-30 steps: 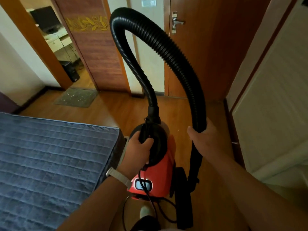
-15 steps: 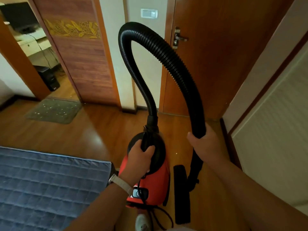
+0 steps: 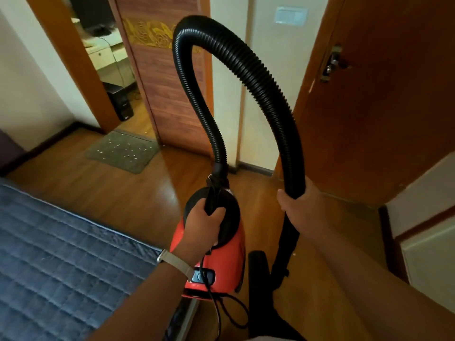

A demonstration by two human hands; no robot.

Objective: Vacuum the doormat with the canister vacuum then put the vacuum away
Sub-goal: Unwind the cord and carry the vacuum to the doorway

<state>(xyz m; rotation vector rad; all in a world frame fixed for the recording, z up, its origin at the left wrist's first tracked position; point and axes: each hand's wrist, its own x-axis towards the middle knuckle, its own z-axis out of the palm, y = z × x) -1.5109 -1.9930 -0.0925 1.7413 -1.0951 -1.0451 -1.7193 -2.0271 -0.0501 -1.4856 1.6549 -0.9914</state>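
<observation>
A red and black canister vacuum (image 3: 229,264) hangs in front of me above the wooden floor. My left hand (image 3: 203,223) grips its black top handle. A ribbed black hose (image 3: 248,70) arches up from the canister and comes down to my right hand (image 3: 299,207), which holds it near the wand. The black floor nozzle (image 3: 258,279) hangs low beside the canister, and the power cord (image 3: 221,308) dangles under it. The grey-green doormat (image 3: 121,151), speckled with pale crumbs, lies on the floor at an open doorway ahead to the left.
A blue quilted bed (image 3: 61,267) fills the lower left. A brown door with a metal handle (image 3: 332,62) stands at the right, and a white cabinet (image 3: 430,254) at the far right. Beyond the doorway are a desk and a computer tower (image 3: 120,102).
The view has swung back to the left and closer to the doormat. Both hands keep the same hold on the handle and the hose.
</observation>
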